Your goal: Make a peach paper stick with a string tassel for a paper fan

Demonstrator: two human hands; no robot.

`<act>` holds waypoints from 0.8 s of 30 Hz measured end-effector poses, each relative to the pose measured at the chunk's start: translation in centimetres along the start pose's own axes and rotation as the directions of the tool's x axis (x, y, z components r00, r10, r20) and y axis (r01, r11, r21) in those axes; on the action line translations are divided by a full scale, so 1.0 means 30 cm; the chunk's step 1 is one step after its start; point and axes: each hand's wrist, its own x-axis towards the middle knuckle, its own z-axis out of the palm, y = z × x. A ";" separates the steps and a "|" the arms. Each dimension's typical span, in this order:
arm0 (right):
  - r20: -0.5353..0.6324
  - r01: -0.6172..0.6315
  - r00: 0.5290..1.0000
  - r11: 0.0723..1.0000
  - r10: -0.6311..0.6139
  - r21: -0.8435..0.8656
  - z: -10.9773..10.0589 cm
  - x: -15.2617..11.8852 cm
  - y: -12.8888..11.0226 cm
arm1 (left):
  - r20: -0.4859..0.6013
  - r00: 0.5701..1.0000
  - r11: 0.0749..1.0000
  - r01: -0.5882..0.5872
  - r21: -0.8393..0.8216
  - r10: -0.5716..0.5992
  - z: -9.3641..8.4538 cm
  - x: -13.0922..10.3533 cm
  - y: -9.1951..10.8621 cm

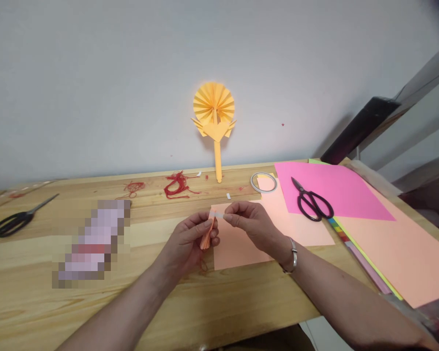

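My left hand (190,240) is closed round a small pleated orange paper piece (206,239), held upright above the table. My right hand (254,222) pinches the end of a short whitish strip (216,214) that lies across the top of the pleated paper. A bit of red thread (204,265) hangs below my left fingers. Under and behind my hands lies a peach paper sheet (234,248). A yellow pleated paper fan (214,105) with a rolled stick handle leans upright against the wall.
Black scissors (314,204) rest on a pink sheet (332,187) at the right; another pair of scissors (16,223) lies far left. A tape roll (264,183) and red thread bundle (177,185) lie at the back. A blurred flat object (95,241) is left of my hands.
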 end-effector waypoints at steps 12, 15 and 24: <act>0.014 -0.030 0.999 1.000 0.030 0.000 0.000 -0.005 -0.006 | -0.099 0.976 0.916 -0.146 0.373 0.195 -0.014 0.003 -0.017; 0.013 -0.039 0.999 0.999 0.039 -0.002 -0.002 -0.007 -0.006 | -0.134 0.963 0.849 -0.135 0.511 0.234 -0.004 -0.005 -0.012; -0.002 -0.028 1.000 0.999 0.028 0.027 -0.022 0.003 0.002 | -0.127 0.930 0.727 -0.179 0.663 0.345 0.012 -0.013 -0.015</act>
